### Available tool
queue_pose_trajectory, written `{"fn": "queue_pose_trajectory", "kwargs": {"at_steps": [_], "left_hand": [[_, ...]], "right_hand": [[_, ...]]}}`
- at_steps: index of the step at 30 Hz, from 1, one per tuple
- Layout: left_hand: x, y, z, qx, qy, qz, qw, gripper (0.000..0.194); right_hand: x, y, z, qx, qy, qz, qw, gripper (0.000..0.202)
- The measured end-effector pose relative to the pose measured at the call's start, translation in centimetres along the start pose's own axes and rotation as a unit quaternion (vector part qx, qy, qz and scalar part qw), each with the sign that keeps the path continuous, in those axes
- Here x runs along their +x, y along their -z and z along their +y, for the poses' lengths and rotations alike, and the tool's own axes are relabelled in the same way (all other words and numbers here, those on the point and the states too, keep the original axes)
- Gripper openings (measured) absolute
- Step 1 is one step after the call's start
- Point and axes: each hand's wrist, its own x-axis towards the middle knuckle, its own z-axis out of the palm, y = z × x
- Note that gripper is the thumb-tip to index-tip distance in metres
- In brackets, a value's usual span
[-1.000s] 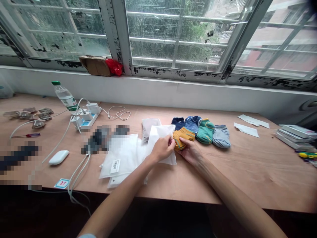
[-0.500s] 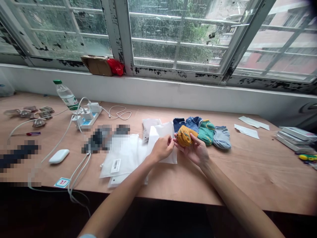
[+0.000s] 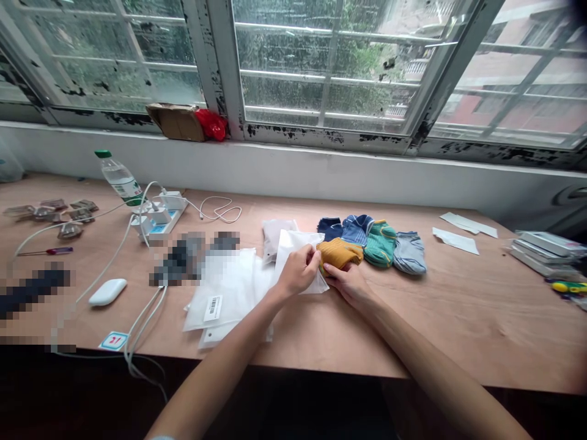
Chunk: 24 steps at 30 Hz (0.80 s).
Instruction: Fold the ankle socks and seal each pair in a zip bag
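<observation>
My right hand (image 3: 351, 282) is closed on a folded mustard-yellow sock bundle (image 3: 340, 252), whose left end is at the mouth of a white frosted plastic bag (image 3: 288, 243). Pinched at the edge of that bag is my left hand (image 3: 298, 269). Whether the sock's tip is inside the bag is hard to make out. Behind the yellow bundle lie folded socks in a row: navy (image 3: 329, 228), blue (image 3: 356, 230), green (image 3: 380, 244) and grey (image 3: 409, 253). More frosted bags (image 3: 229, 278) are stacked left of my left hand, and a filled bag (image 3: 275, 235) lies behind.
At the left are a power strip (image 3: 169, 220) with white cables, a water bottle (image 3: 120, 178), a white case (image 3: 107, 293) and a screwdriver (image 3: 50, 251). White paper slips (image 3: 455, 241) and a stack of flat cases (image 3: 545, 255) lie right. The table's front edge is near my forearms.
The yellow sock bundle has turned and moved slightly left and down against the bag's mouth. My right hand has rotated, now gripping it from below. The bag's edge has tilted.
</observation>
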Motion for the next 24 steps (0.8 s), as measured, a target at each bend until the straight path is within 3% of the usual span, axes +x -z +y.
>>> {"fn": "queue_pose_trajectory", "kwargs": {"at_steps": [4, 8, 11, 16, 19, 24], "left_hand": [[-0.2, -0.3, 0.1, 0.059, -0.006, -0.004, 0.998, 0.026], [-0.4, -0.4, 0.2, 0.147, -0.005, -0.012, 0.989, 0.026], [-0.6, -0.4, 0.4, 0.216, -0.016, -0.024, 0.976, 0.025], [-0.8, -0.9, 1.1, 0.289, -0.049, -0.035, 0.955, 0.022], [-0.9, -1.1, 1.5, 0.313, -0.062, -0.028, 0.947, 0.022], [-0.6, -0.6, 1.8, 0.358, -0.052, -0.019, 0.932, 0.024]], "right_hand": [[-0.1, -0.4, 0.5, -0.142, 0.097, 0.001, 0.985, 0.037], [-0.6, -0.8, 0.2, -0.133, 0.125, -0.024, 0.983, 0.049], [-0.8, -0.8, -0.1, -0.069, 0.065, -0.034, 0.995, 0.049], [-0.5, -0.3, -0.5, 0.099, -0.096, -0.057, 0.989, 0.022], [-0.5, -0.3, -0.6, 0.139, -0.131, -0.073, 0.979, 0.016], [-0.9, -0.9, 0.2, 0.074, -0.134, -0.113, 0.982, 0.018]]}}
